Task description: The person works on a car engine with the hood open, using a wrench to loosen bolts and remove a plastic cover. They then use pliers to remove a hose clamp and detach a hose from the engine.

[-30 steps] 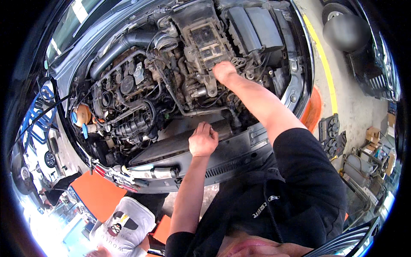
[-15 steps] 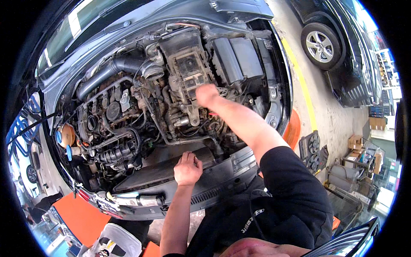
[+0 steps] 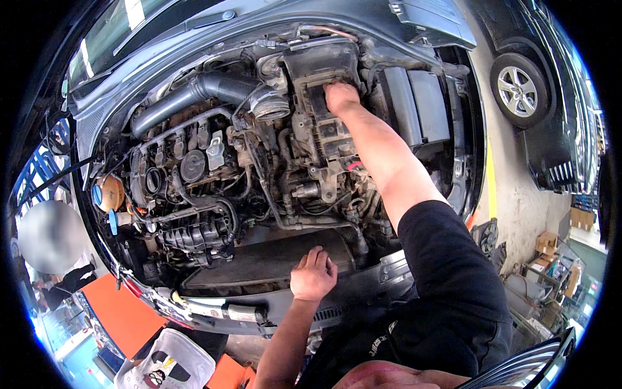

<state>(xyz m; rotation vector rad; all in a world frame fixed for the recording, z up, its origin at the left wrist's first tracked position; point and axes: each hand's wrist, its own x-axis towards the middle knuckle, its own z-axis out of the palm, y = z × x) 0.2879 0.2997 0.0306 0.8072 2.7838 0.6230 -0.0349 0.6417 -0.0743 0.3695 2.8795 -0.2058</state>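
Observation:
I lean over an open engine bay. My right hand is stretched far in, over the upper part of a dirty black battery tray-like frame. Its fingers are bent closed, and whatever they grip is hidden. Near the front, my left hand rests on the edge by the dark radiator, fingers loosely curled but holding nothing. A ribbed black intake hose ends in an open, unattached mouth left of the tray. The engine lies exposed at the left.
A dark box with a grey lid sits right of the tray. At the left are an orange-brown coolant reservoir and a blue cap. Another car's wheel stands at the right. A white bin is at lower left.
My right hand has moved farther back along the tray frame. The view has shifted, and the left hand still rests at the front edge. A person has come into view at the far left.

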